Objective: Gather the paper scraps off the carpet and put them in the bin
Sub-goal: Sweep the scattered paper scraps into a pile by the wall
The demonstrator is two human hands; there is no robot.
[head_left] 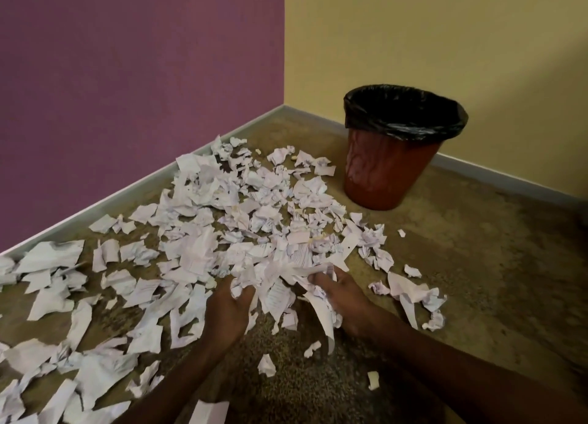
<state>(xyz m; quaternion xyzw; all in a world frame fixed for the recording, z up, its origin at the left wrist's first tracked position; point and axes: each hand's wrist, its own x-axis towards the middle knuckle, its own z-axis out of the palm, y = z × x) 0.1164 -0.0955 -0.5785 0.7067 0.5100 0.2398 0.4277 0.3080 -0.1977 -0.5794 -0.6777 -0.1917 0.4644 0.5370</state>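
Torn white paper scraps point(222, 220) cover the brown carpet point(461, 264) from the left edge to the middle. A red bin point(381, 172) with a black liner stands upright in the corner, beyond the scraps on the right. My left hand point(227, 309) and my right hand point(345, 299) face each other low over the carpet. Between them they hold a bunch of scraps point(280, 283), fingers curled round it on both sides. Some pieces hang down from the bunch.
A purple wall point(127, 89) runs along the left and a yellow wall point(429, 32) along the back right, both with a pale skirting board. Bare carpet lies to the right of the hands and in front of the bin.
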